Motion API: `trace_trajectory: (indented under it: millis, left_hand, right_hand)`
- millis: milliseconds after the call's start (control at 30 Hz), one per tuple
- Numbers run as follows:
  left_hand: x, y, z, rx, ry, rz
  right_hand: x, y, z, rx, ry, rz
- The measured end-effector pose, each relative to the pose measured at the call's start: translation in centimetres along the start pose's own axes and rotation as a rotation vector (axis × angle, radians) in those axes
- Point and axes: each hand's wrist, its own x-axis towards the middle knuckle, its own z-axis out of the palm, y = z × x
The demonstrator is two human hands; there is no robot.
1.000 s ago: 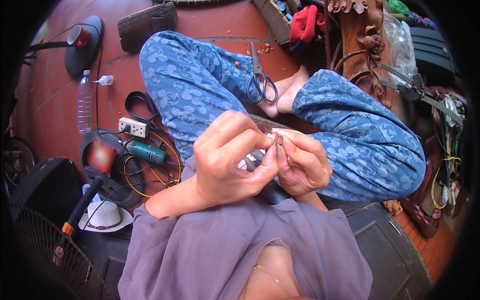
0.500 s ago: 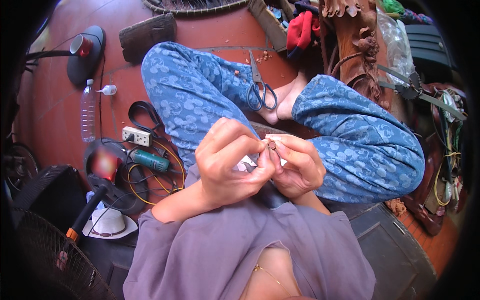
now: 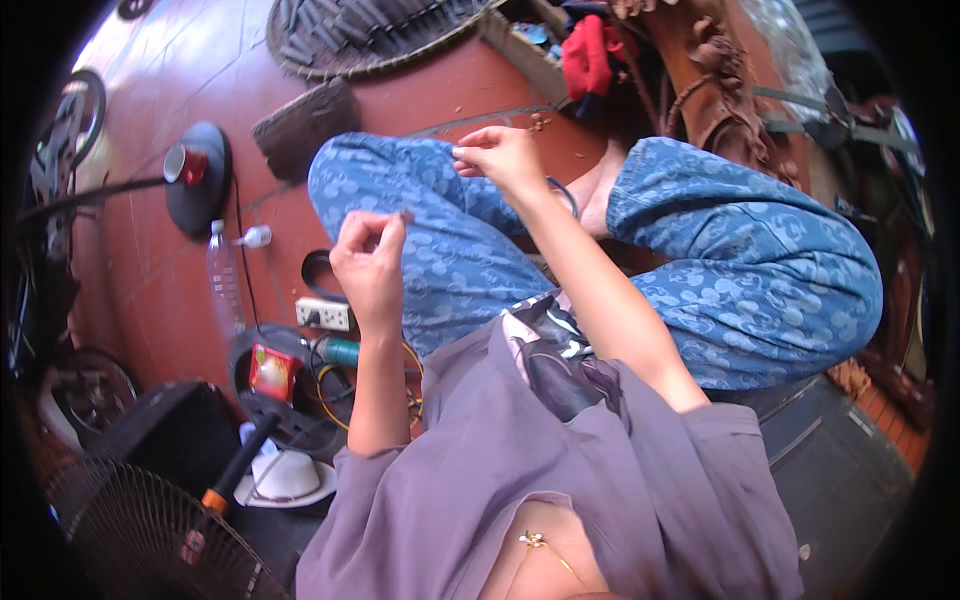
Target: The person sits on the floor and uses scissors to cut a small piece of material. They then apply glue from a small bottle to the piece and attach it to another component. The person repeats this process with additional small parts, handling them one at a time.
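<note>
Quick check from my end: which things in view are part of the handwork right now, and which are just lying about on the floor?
In hand:
- left hand, pinching a small dark piece
- right hand, fingertips pinched; what it holds is too small to tell

Lying about:
- plastic bottle
- white power strip
- fan grille
- red cloth
- woven mat

Packages by my left side

A clear plastic bottle (image 3: pixel 224 278) lies on the red floor; nearer me, a small red-and-yellow packet (image 3: pixel 271 371).

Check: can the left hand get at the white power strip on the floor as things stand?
Probably yes. The left hand is raised just above and right of the power strip, with open floor between them, though its fingertips already pinch something small.
</note>
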Motion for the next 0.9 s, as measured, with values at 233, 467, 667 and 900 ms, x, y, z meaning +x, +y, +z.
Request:
trace_trajectory:
  millis: [233, 467, 667, 900]
  left_hand:
    - [-1.4, 0.4, 1.2, -0.194, -0.172, -0.271]
    - [-0.1, -1.0, 1.7, -0.475, -0.188, -0.548]
    - [0.2, -0.4, 1.3, -0.329, -0.156, -0.497]
    - [1.3, -1.8, 1.1, -0.479, -0.288, -0.718]
  right_hand:
    - [4.1, 4.1, -3.0, -0.698, 0.351, -0.102]
    - [1.8, 4.4, -6.7, -1.249, 0.102, 0.395]
    - [0.1, 1.6, -4.7, -1.474, 0.019, 0.469]
    - [-0.4, 2.8, -5.0, -1.422, -0.020, 0.433]
